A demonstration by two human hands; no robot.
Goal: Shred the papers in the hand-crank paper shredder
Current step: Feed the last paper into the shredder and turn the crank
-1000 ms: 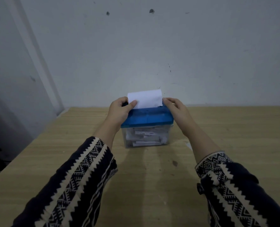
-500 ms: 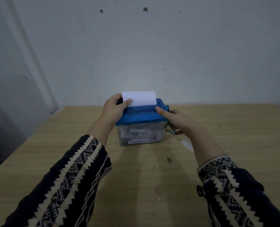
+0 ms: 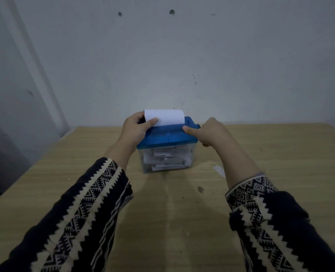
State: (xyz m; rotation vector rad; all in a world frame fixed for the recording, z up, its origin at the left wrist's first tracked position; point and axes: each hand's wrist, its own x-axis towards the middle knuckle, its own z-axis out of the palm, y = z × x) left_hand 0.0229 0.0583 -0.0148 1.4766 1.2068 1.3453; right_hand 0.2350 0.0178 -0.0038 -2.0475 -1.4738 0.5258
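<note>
So the shredder [image 3: 167,143] sits right between your hands, blue lid on a clear bin [image 3: 168,160] stuffed with strips. A white sheet of paper [image 3: 165,117] stands up out of the slot, and your left hand [image 3: 136,128] is pinching its left edge, thumb on the front. Your right hand [image 3: 209,132] is curled shut at the lid's right end, thumb on top; can't see what the fingers grip. Loads of bare worktop [image 3: 84,154] outside both hands, wall [image 3: 182,55] close behind them.
</note>
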